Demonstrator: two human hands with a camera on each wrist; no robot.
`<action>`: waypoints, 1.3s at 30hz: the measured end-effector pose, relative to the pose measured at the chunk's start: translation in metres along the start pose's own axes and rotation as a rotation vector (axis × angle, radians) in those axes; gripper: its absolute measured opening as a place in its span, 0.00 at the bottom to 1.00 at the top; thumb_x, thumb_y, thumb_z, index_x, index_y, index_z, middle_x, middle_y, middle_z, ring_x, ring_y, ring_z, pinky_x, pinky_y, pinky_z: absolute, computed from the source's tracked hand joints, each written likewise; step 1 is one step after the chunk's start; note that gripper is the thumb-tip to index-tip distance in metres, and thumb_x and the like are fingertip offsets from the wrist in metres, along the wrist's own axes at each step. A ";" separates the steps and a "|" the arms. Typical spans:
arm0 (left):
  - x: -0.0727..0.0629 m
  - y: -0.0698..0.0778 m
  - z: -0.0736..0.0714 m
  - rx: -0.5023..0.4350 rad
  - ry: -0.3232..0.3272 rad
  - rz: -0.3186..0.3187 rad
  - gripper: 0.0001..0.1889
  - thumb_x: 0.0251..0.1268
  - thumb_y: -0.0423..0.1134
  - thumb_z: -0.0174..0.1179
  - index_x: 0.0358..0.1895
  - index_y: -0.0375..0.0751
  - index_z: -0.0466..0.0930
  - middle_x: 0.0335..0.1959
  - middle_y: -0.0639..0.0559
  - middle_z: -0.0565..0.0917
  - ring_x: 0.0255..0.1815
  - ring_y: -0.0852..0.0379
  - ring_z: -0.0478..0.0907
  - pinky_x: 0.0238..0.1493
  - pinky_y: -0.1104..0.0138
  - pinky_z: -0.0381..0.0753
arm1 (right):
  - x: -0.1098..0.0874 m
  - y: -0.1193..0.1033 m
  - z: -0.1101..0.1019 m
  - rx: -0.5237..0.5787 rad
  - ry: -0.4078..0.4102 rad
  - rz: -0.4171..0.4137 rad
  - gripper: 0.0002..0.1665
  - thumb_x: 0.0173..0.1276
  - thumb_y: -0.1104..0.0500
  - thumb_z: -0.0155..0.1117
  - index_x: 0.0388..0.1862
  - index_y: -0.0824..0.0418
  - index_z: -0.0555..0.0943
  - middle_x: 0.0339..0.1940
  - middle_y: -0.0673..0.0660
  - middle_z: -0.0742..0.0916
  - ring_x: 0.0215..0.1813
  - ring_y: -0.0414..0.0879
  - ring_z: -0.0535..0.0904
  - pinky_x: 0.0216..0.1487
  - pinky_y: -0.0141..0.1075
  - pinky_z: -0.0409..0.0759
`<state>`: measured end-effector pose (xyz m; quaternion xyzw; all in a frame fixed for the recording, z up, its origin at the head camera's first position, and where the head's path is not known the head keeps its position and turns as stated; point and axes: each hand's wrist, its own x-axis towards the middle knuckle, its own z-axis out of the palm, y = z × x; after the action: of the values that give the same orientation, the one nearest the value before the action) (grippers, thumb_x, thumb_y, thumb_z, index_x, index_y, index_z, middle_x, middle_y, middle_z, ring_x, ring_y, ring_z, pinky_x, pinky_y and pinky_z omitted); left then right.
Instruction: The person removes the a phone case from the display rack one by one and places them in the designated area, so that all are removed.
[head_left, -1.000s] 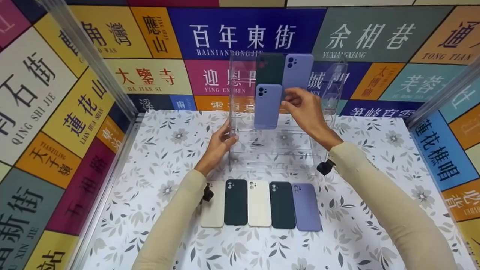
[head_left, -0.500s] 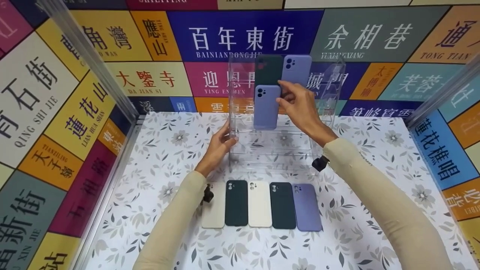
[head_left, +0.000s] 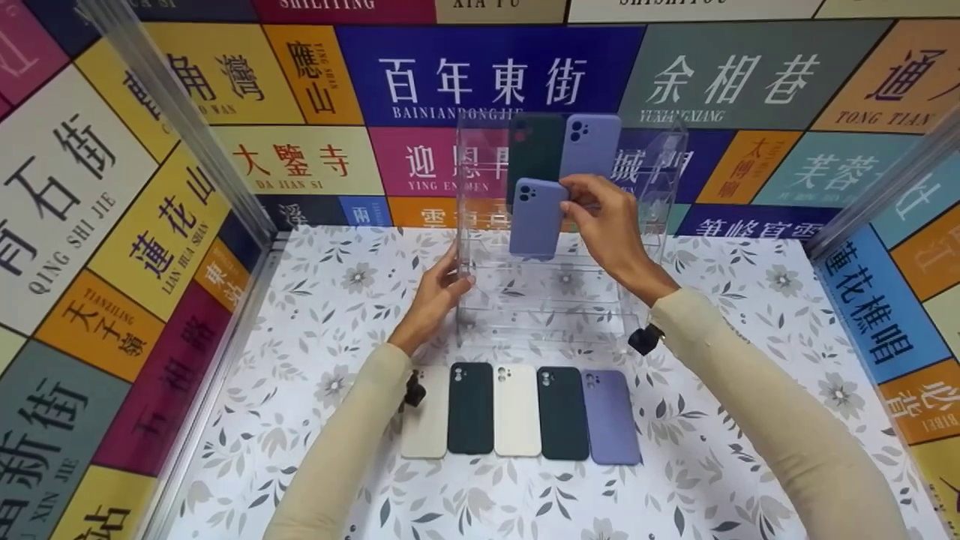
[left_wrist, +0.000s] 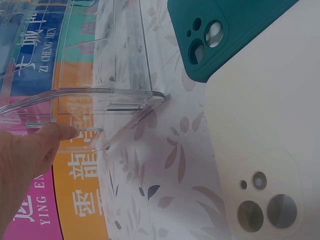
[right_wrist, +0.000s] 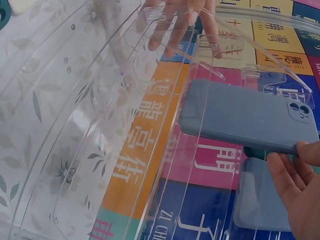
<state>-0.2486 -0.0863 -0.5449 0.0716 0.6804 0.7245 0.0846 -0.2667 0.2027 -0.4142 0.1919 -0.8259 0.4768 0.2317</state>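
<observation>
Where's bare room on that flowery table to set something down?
Tabletop is bare between left sleeve and left wall, right of the right sleeve, and in front of the row of five phone cases. Crowded: that row and the clear display stand, where left hand and right hand work.

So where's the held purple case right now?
In the head view, the purple case is just right of centre at the rack, its upper right corner pinched by the right grip, its top overlapping the green case behind.
</observation>
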 end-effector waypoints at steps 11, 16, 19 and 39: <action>-0.002 -0.002 0.000 0.010 0.012 -0.043 0.43 0.79 0.31 0.61 0.91 0.59 0.54 0.85 0.36 0.66 0.78 0.35 0.73 0.78 0.37 0.71 | -0.010 -0.011 -0.031 0.089 0.081 0.029 0.20 0.73 0.73 0.73 0.62 0.65 0.90 0.47 0.62 0.91 0.47 0.42 0.88 0.50 0.29 0.88; -0.002 -0.002 0.000 0.017 0.016 -0.045 0.43 0.79 0.31 0.61 0.91 0.59 0.55 0.85 0.35 0.67 0.77 0.37 0.74 0.77 0.39 0.73 | -0.020 -0.012 -0.046 0.126 0.081 0.036 0.20 0.73 0.75 0.73 0.62 0.67 0.89 0.46 0.63 0.91 0.46 0.44 0.89 0.48 0.31 0.90; -0.002 -0.001 0.000 0.030 0.016 -0.055 0.43 0.79 0.33 0.61 0.90 0.61 0.55 0.85 0.38 0.67 0.77 0.40 0.75 0.77 0.41 0.74 | -0.025 -0.009 -0.052 0.112 0.079 0.033 0.20 0.72 0.76 0.73 0.61 0.69 0.90 0.46 0.64 0.91 0.45 0.48 0.90 0.47 0.32 0.90; 0.001 0.001 0.001 0.032 0.013 -0.037 0.43 0.80 0.31 0.59 0.91 0.60 0.54 0.84 0.37 0.68 0.79 0.36 0.73 0.78 0.37 0.70 | -0.066 0.005 -0.100 0.003 0.064 0.065 0.22 0.72 0.76 0.72 0.62 0.65 0.90 0.46 0.64 0.91 0.46 0.38 0.89 0.47 0.26 0.88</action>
<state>-0.2495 -0.0847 -0.5435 0.0555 0.6937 0.7121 0.0923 -0.1958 0.2989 -0.4111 0.1500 -0.8233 0.4910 0.2421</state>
